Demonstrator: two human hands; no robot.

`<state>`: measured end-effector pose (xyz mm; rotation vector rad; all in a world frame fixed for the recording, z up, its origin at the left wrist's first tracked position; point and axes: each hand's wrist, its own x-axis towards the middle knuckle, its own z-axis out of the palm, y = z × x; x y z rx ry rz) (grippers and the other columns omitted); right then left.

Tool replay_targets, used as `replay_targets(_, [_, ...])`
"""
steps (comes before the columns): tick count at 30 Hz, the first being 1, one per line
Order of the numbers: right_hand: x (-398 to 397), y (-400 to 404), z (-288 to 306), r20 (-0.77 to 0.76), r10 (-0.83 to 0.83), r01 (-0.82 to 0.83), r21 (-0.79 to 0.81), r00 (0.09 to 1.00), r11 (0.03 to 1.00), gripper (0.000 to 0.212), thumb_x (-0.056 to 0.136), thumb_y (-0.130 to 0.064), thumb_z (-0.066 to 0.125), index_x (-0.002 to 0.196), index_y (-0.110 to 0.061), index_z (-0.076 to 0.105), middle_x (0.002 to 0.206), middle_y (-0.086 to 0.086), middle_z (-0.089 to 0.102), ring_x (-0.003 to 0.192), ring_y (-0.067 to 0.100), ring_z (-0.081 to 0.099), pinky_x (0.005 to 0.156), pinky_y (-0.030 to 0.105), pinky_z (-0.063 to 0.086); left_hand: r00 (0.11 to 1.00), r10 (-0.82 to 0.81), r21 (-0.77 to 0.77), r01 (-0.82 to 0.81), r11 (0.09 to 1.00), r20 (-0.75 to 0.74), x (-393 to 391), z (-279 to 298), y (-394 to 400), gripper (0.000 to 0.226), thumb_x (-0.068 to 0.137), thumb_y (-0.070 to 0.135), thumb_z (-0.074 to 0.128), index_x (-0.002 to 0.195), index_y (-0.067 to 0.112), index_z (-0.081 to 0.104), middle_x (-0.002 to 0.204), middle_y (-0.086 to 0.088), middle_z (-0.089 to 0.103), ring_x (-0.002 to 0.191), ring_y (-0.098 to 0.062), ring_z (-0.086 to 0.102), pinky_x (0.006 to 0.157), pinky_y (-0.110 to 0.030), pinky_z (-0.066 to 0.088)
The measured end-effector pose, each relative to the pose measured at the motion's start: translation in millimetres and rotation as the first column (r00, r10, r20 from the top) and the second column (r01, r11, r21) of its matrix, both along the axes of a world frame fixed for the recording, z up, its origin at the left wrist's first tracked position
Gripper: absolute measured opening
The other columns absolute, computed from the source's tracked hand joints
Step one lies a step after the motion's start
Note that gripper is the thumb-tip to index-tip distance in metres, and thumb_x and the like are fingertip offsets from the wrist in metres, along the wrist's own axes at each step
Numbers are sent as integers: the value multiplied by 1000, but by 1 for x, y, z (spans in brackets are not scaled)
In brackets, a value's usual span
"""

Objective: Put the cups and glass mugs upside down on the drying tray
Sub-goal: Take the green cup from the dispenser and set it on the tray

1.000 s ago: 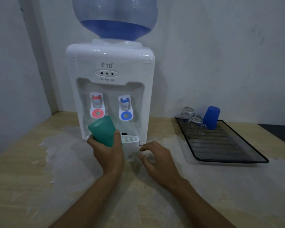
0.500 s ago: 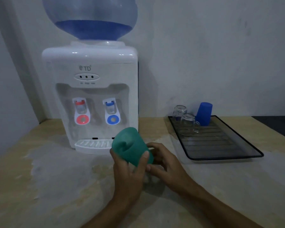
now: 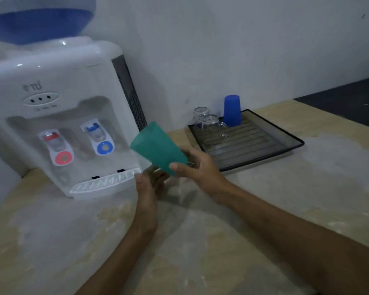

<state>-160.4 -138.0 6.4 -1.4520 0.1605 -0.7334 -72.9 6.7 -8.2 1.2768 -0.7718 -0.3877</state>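
Green cup [image 3: 159, 151]: one, held in the air above the counter [image 3: 264, 199], tilted, its wide mouth toward the upper left and its narrow base down to the right. It lies between the dispenser [image 3: 58, 116] and the tray [image 3: 251, 143], touching neither.

From the head view, the right hand [image 3: 197, 169] grips the cup at its base end, the thumb pressed on the near side and the fingers wrapped behind. The left hand [image 3: 146, 189] is just below and left of the cup, fingers loosely curled upward; whether it touches the cup cannot be told, and it appears to clasp nothing.

On the tray stand three items, all upside down at its far left corner: one blue cup [image 3: 232, 110] and two glass mugs. The far mug [image 3: 199, 116] is close to the wall; the near mug [image 3: 211, 125] is just in front of it, its handle to the right, next to the blue cup. The rest of the tray's ribbed floor is bare.

The tray is one dark rectangle with a raised rim, lying on the counter to the right of the dispenser.

The dispenser has two taps, one red [image 3: 55, 145] and one blue [image 3: 99, 137], and one blue bottle [image 3: 38, 20] on top.
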Motion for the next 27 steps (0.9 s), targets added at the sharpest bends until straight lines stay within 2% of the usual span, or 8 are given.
replay_targets(2, [-3,-8,3,46,-4,-1,127,999,992,60,82,-33,84,133,-11,63,127,15,73,115,33,73,99,51,60,1000,-12,107,12,994,-5,2,-3,-6,95,88,84,16,138,16,60,130,-9,70,122,-21,65,107,-33,49])
replay_targets(5, [-7,-24,8,107,-29,1,254,994,967,61,84,-30,84,135,-8,60,127,17,72,115,37,74,101,53,59,993,-49,233,21,972,111,0,-9,-17,105,80,97,14,139,24,61,134,3,67,124,-10,62,113,-36,42])
replay_targets(8, [-12,-39,14,155,-72,20,314,985,949,58,89,-27,80,137,-4,57,130,21,69,116,39,73,104,55,57,984,-74,281,25,959,164,-5,-5,-39,109,73,102,15,136,27,62,134,8,66,124,-7,61,111,-32,42])
replay_targets(11, [-19,-50,19,195,-124,51,342,973,938,53,92,-25,77,136,-2,58,134,24,67,119,39,71,106,56,55,979,-44,309,-20,951,199,-5,1,-70,85,73,102,23,110,39,67,116,12,70,107,-1,64,96,-29,47])
replay_targets(13, [-23,-57,22,215,-171,87,350,962,933,48,95,-23,74,135,-1,59,131,24,69,117,38,72,105,54,56,951,-10,364,-109,925,310,-2,0,-94,66,88,88,30,99,35,66,103,8,69,95,-7,65,90,-38,54])
replay_targets(16, [-30,-65,30,238,-273,171,373,932,912,54,95,-25,72,139,2,54,119,17,71,106,32,73,97,47,59,901,35,399,-227,889,433,6,-5,-127,52,102,65,38,106,22,66,107,-2,67,97,-19,64,93,-51,54])
replay_targets(22, [-49,-94,37,290,-479,311,473,828,824,46,95,-28,71,131,-4,56,115,16,61,89,23,67,77,37,58,832,-9,472,-307,826,555,15,-15,-166,64,95,71,45,128,19,62,131,-5,59,124,-25,55,106,-49,46])
replay_targets(27, [-69,-120,44,198,-666,604,296,719,740,58,89,-29,80,139,-15,54,127,12,64,91,15,73,72,30,57,830,6,465,-319,826,558,22,-21,-170,66,89,71,51,130,21,64,134,-2,59,125,-25,55,106,-47,45])
